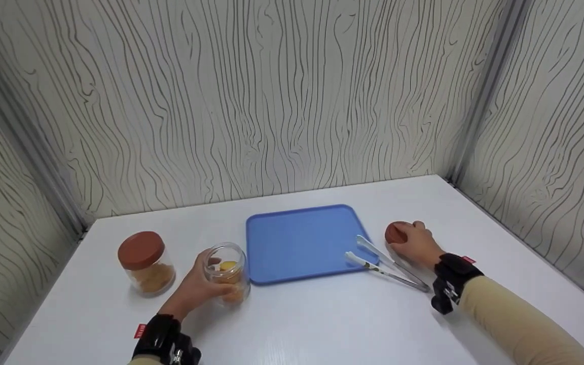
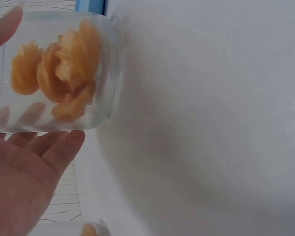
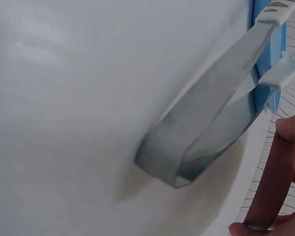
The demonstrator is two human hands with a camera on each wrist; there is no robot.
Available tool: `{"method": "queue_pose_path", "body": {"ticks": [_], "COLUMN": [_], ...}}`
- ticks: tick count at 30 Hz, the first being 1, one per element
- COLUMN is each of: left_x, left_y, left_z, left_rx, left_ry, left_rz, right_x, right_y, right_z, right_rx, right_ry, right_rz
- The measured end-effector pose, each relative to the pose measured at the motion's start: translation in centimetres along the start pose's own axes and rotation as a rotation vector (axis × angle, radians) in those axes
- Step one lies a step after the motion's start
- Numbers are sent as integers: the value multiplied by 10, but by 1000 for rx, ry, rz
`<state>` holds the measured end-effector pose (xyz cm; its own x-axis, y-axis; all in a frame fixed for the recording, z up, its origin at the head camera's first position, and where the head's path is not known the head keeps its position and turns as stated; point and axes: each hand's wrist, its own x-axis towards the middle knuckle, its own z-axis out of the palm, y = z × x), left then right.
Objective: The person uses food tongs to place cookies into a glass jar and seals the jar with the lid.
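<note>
My left hand [image 1: 202,286] grips a clear, lidless jar [image 1: 227,274] from its left side, thumb in front and fingers behind. Several golden, swirled cookies [image 2: 69,61] lie inside it. On the right, my right hand [image 1: 416,244] holds a reddish-brown lid [image 1: 396,233] by its edge, fingers and thumb on opposite sides in the right wrist view. Just left of that hand lie metal tongs [image 3: 187,118] with white tips, the tips over the tray's right edge. Whether the lid touches the table cannot be told.
A blue tray [image 1: 297,243] lies flat in the middle of the white table [image 1: 322,324]. At the left stands a second jar [image 1: 152,276] with a reddish-brown lid on and cookies inside. Wood-grain panels [image 1: 251,101] wall the table at the back and sides.
</note>
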<state>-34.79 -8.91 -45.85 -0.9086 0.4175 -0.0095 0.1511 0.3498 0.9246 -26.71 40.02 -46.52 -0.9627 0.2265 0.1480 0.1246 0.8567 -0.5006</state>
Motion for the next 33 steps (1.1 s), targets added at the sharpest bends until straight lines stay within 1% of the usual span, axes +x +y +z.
{"method": "queue_pose_path", "body": {"ticks": [10,13,16,18,21,25,33], "left_x": [3,3,3,3,2,2,2], "left_y": [-3,-4,-4,-4,-5,-6,-5], "left_z": [1,1,2,2,1,1,1], "left_rx": [12,6,3,4,-2,-6,18], "left_ry": [22,26,22,21,15,10,23], "left_rz": [25,36,32,21,10,4,16], "right_x": [-5,-8,-10,-12,-14,-17,-21], "right_y": [-10,-16,-20,-22,-27,-32,-41], "right_z": [-4,-6,-7,-7,-8,-8,-10], "right_rx": [-28,-25,-13,-4,-1,7,0], "right_ry": [9,2,9,23,49,53,43], "right_rz": [-38,-24,-15,-32,-79,-111,-135]}}
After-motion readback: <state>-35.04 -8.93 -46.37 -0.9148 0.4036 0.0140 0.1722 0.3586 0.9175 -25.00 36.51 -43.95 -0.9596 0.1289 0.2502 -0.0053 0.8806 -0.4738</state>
